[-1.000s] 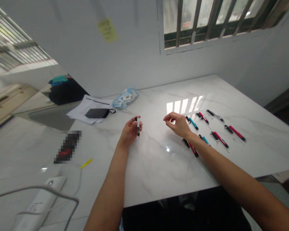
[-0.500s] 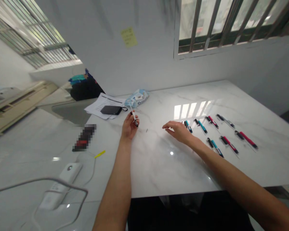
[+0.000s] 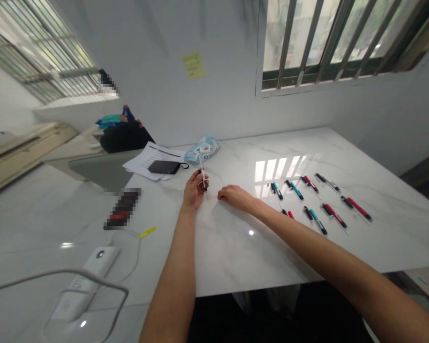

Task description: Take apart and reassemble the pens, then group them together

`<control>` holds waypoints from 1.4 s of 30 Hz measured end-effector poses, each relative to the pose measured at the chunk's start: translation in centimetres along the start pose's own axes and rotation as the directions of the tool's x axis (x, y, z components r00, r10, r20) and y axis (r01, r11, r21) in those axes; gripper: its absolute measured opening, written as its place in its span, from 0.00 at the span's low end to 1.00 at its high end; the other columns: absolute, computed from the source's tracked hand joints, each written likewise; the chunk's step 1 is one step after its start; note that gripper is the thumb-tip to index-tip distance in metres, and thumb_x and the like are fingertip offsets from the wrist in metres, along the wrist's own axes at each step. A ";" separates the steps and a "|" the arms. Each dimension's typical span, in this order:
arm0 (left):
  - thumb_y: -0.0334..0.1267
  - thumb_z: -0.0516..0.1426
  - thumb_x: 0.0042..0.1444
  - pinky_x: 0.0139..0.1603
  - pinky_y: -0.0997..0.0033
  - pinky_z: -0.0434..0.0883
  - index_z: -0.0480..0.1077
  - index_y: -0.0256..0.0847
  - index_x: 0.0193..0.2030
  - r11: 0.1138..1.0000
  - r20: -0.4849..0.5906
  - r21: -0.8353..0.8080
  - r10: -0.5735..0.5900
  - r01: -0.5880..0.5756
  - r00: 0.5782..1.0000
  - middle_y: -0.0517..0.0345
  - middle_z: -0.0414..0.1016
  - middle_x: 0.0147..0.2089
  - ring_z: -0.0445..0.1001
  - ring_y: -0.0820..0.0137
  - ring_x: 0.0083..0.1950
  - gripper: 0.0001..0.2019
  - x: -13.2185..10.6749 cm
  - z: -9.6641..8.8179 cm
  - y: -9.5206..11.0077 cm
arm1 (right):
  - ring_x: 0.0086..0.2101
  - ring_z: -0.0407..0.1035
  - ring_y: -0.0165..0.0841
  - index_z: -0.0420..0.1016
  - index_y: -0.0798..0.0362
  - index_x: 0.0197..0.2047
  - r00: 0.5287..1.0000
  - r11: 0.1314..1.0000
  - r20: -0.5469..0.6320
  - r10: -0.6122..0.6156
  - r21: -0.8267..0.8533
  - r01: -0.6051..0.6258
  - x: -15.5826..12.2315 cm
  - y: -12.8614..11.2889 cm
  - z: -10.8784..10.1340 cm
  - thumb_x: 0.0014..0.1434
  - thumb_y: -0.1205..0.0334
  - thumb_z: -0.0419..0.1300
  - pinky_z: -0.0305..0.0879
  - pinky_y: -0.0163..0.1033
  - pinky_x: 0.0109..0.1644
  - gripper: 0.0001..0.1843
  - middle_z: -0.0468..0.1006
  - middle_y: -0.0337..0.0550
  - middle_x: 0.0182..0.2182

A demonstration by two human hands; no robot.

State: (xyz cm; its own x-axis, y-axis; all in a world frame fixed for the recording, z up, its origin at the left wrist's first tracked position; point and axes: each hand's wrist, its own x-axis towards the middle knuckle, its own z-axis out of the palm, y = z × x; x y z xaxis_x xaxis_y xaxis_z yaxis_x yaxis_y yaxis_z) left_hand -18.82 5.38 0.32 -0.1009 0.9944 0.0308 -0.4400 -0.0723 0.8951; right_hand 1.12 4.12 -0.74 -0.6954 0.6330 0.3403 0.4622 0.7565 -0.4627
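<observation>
My left hand (image 3: 194, 189) is closed around a black-and-white pen part (image 3: 204, 182), with a thin pale rod sticking up from the grip. To the right of it, my right hand (image 3: 234, 197) has its fingertips pinched together down at the tabletop. Whatever those fingers hold is hidden or too small to make out. Beyond my right forearm lie taken-apart pens in loose rows: a teal pen (image 3: 294, 189), a red pen (image 3: 359, 208) and a grey pen (image 3: 328, 183) among several, each with a black piece and a thin rod beside it.
A black power bank (image 3: 163, 166) rests on printed papers (image 3: 143, 159) at the back left, near a blue-and-white packet (image 3: 203, 150). A white power strip (image 3: 84, 281), its cable and a yellow tag (image 3: 148, 232) lie at the left. The marble-patterned table (image 3: 236, 267) meets the wall.
My right hand has moved left and its fingers have closed at the table, over where a tiny dark piece lay. The left hand still holds the pen part.
</observation>
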 end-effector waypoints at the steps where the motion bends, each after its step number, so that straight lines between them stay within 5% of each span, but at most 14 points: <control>1: 0.40 0.71 0.49 0.33 0.81 0.72 0.76 0.39 0.51 1.000 0.010 0.029 -0.005 0.005 1.000 0.61 0.77 0.34 0.75 0.79 0.29 0.22 -0.1 0.3 -0.2 | 0.36 0.72 0.32 0.81 0.51 0.40 1.000 1.000 -0.016 0.008 -0.004 -0.008 -0.9 0.0 -0.4 0.62 0.78 0.60 0.66 0.35 0.44 0.13 0.80 0.41 0.36; 5: 0.42 0.70 0.50 0.33 0.76 0.73 0.77 0.36 0.50 0.967 0.179 0.232 -0.148 0.105 0.973 0.57 0.79 0.34 0.76 0.76 0.29 0.21 -1.0 2.0 -1.2 | 0.35 0.72 0.31 0.83 0.51 0.45 0.970 0.990 -0.212 0.120 0.099 -0.101 -5.1 1.1 -3.7 0.61 0.75 0.59 0.68 0.37 0.45 0.15 0.79 0.43 0.39; 9: 0.46 0.69 0.53 0.36 0.70 0.75 0.77 0.35 0.50 0.885 0.403 0.427 -0.368 0.184 0.838 0.51 0.81 0.36 0.78 0.70 0.30 0.22 -2.2 3.5 -1.7 | 0.30 0.71 0.30 0.86 0.50 0.41 0.830 0.932 -0.427 0.360 0.209 -0.297 -8.6 4.0 -7.1 0.59 0.68 0.60 0.68 0.37 0.40 0.12 0.80 0.42 0.34; 12: 0.46 0.68 0.55 0.33 0.72 0.74 0.77 0.35 0.52 0.820 0.485 0.542 -0.484 0.184 0.728 0.48 0.82 0.37 0.79 0.70 0.30 0.21 -2.7 3.9 -1.6 | 0.28 0.72 0.31 0.86 0.52 0.39 0.733 0.824 -0.411 0.542 0.433 -0.367 -9.9 5.8 -7.8 0.57 0.60 0.63 0.69 0.37 0.35 0.10 0.81 0.41 0.29; 14: 0.46 0.67 0.57 0.33 0.73 0.74 0.77 0.36 0.52 0.791 0.502 0.589 -0.519 0.166 0.692 0.47 0.82 0.37 0.79 0.69 0.31 0.20 -2.9 4.2 -1.4 | 0.29 0.74 0.32 0.85 0.54 0.41 0.713 0.703 -0.317 0.626 0.625 -0.340 -10.1 6.2 -7.7 0.55 0.55 0.66 0.70 0.37 0.34 0.14 0.82 0.42 0.28; 19: 0.46 0.68 0.56 0.32 0.71 0.75 0.79 0.35 0.50 0.758 0.511 0.637 -0.550 0.138 0.660 0.47 0.83 0.35 0.79 0.69 0.29 0.19 -3.0 5.0 -0.7 | 0.35 0.79 0.35 0.83 0.55 0.38 0.745 0.476 -0.185 0.641 0.857 -0.196 -9.5 5.5 -7.1 0.51 0.52 0.71 0.76 0.41 0.42 0.16 0.83 0.44 0.32; 24: 0.45 0.67 0.57 0.30 0.73 0.74 0.79 0.36 0.49 0.761 0.530 0.637 -0.550 0.125 0.646 0.48 0.83 0.35 0.78 0.69 0.28 0.18 -3.0 5.3 -0.5 | 0.35 0.77 0.32 0.81 0.53 0.39 0.805 0.523 -0.195 0.561 0.837 -0.162 -9.3 5.0 -6.7 0.52 0.53 0.72 0.74 0.39 0.43 0.15 0.83 0.42 0.34; 33: 0.44 0.66 0.59 0.33 0.73 0.75 0.79 0.37 0.50 0.759 0.543 0.641 -0.556 0.117 0.629 0.48 0.83 0.36 0.79 0.70 0.29 0.17 -3.0 5.0 -0.8 | 0.39 0.78 0.34 0.80 0.52 0.38 0.803 0.568 -0.233 0.549 0.808 -0.154 -9.4 4.4 -6.8 0.52 0.49 0.72 0.74 0.41 0.46 0.17 0.84 0.43 0.36; 42: 0.45 0.66 0.58 0.33 0.72 0.75 0.79 0.37 0.51 0.770 0.554 0.632 -0.528 0.088 0.644 0.47 0.83 0.37 0.79 0.68 0.32 0.17 -3.0 4.9 -1.2 | 0.40 0.78 0.34 0.80 0.51 0.42 0.852 0.588 -0.170 0.494 0.788 -0.184 -9.4 4.1 -6.5 0.53 0.51 0.72 0.73 0.38 0.43 0.17 0.84 0.43 0.39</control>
State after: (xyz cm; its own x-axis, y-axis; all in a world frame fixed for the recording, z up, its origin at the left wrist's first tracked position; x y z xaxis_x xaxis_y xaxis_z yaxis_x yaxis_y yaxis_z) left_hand -13.66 2.86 1.33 0.6615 0.7210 -0.2062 0.2157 0.0805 0.9731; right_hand 13.14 2.32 -0.57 -0.2708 0.9416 0.2004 -0.0336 0.1988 -0.9795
